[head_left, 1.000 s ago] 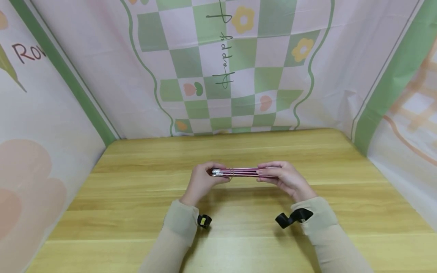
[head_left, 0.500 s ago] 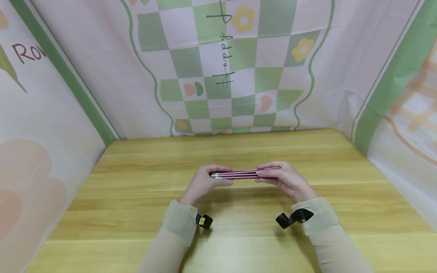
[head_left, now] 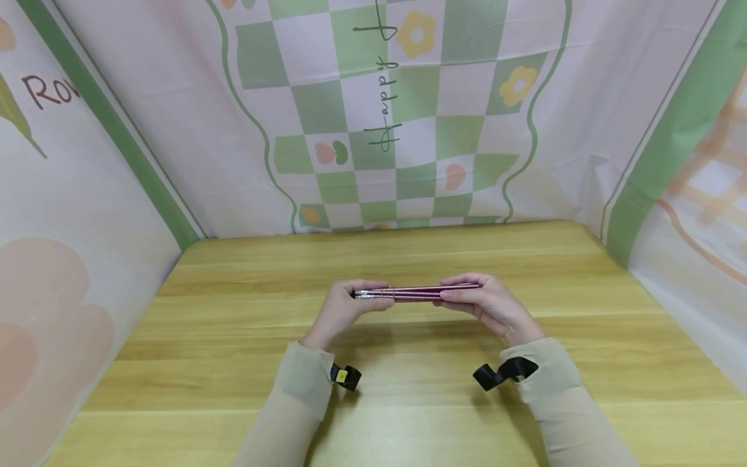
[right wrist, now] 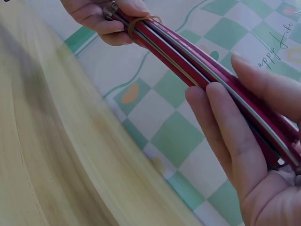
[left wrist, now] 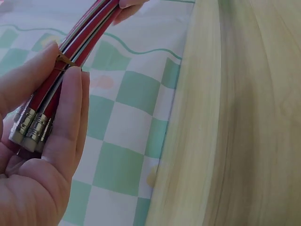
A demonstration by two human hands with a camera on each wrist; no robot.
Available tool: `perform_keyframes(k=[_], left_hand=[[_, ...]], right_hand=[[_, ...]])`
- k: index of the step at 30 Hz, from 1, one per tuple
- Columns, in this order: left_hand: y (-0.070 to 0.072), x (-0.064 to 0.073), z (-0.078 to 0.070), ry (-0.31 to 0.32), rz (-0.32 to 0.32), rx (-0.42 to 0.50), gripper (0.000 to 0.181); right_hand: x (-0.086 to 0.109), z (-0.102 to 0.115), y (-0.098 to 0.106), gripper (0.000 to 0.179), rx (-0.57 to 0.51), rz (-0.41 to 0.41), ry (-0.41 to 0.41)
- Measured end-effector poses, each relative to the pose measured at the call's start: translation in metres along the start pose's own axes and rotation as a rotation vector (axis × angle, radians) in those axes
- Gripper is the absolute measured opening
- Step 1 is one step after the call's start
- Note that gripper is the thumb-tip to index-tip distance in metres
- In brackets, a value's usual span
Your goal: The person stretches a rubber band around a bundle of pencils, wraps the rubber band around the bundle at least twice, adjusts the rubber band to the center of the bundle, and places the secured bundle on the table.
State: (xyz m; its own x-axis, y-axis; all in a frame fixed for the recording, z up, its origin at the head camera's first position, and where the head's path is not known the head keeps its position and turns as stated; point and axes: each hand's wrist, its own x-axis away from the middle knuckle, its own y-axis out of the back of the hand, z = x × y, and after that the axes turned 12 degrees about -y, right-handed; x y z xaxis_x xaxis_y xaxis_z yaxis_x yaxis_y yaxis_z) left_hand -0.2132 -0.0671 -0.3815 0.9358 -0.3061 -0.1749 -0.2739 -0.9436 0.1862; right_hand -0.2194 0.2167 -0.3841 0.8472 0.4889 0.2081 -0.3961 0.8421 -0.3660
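Observation:
A bundle of dark red striped pencils (head_left: 415, 294) is held level above the table between both hands. My left hand (head_left: 343, 310) grips the eraser end, thumb on one side and fingers on the other. In the left wrist view the metal ferrules (left wrist: 34, 123) and pale erasers lie against the palm. A tan rubber band (right wrist: 133, 29) wraps the bundle close to the left fingertips (left wrist: 71, 75). My right hand (head_left: 493, 305) holds the other end between thumb and fingers; the pencil tips are mostly hidden by that hand.
The wooden table (head_left: 408, 415) spreads beneath both hands. Behind it hangs a green-and-white checked cloth (head_left: 373, 185), with printed cloth walls at left and right. Each wrist wears a black camera mount (head_left: 496, 375).
The left hand has shifted slightly left, and its grip on the eraser end has been adjusted. The bundle has turned a little. The right hand stays nearly in place.

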Motion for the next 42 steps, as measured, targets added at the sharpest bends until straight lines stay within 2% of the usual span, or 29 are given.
perform_keyframes(k=[6,12,16,19,24,28,33,39,42], left_hand=[[0.001,0.0,0.001,-0.023,0.005,0.041,0.038],[0.002,0.0,0.0,0.016,-0.018,0.07,0.035],[0.003,0.0,0.0,0.021,-0.032,0.091,0.035],[0.002,-0.001,0.002,0.017,-0.039,0.1,0.036],[-0.002,-0.003,0.004,-0.012,-0.045,0.049,0.036],[-0.007,-0.002,0.004,-0.037,-0.021,0.02,0.032],[-0.01,-0.002,0.004,-0.047,-0.01,0.031,0.032],[-0.004,-0.001,0.002,-0.041,0.056,0.082,0.041],[0.001,0.0,0.001,-0.017,0.085,0.086,0.042]], right_hand=[[0.001,0.0,-0.003,0.029,0.003,-0.045,-0.009],[0.002,0.003,-0.004,0.021,-0.002,-0.104,-0.051],[0.001,0.003,-0.004,0.018,-0.033,-0.134,-0.07],[0.0,0.001,-0.006,0.019,-0.041,-0.138,-0.078],[-0.003,-0.003,-0.009,0.024,-0.029,-0.108,-0.082],[-0.005,-0.004,-0.013,0.024,-0.027,-0.109,-0.083],[-0.005,-0.003,-0.017,0.024,-0.019,-0.123,-0.087],[-0.003,-0.002,-0.017,0.028,-0.006,-0.124,-0.067],[-0.002,-0.002,-0.017,0.028,-0.005,-0.123,-0.06]])
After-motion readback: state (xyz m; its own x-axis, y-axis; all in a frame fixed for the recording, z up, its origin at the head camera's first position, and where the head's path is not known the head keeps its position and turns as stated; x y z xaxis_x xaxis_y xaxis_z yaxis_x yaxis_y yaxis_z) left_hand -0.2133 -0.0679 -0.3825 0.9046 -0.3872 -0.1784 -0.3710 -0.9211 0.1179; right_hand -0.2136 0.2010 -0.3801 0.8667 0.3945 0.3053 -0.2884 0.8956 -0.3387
